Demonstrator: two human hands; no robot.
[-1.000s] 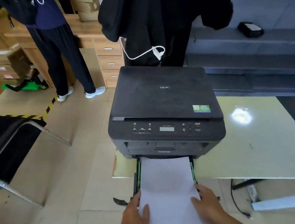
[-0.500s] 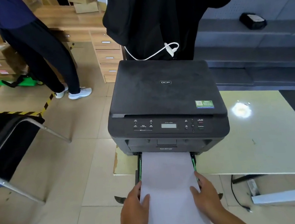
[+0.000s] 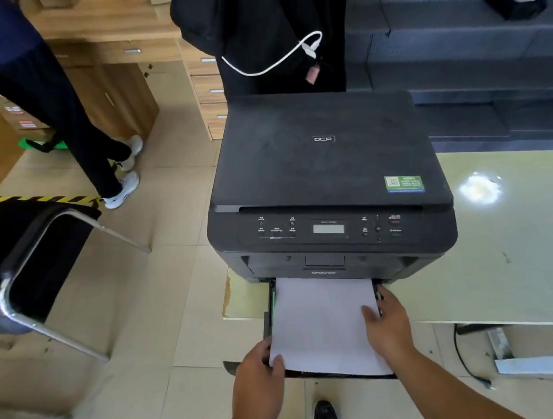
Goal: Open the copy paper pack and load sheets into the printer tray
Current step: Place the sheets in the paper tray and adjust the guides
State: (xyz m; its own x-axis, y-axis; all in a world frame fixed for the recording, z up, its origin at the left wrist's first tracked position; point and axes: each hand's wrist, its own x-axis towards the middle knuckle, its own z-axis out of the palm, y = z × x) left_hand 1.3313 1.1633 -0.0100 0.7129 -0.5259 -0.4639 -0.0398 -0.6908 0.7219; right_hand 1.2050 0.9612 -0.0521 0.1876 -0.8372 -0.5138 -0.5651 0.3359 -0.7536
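A black printer stands on the left end of a pale table. Its paper tray is pulled out toward me, and a stack of white sheets lies in it, its far end under the printer body. My left hand grips the stack's near left corner, thumb on top. My right hand rests against the stack's right edge, thumb on the paper. No paper pack is in view.
A black chair with a metal frame stands on the tiled floor to the left. One person stands right behind the printer, another walks at the back left. Wooden drawers and a dark sofa lie beyond. A cable hangs under the table.
The sheets have slid further into the tray and under the printer. My right hand moved forward along the stack's right edge. The person at the back left stepped to the right.
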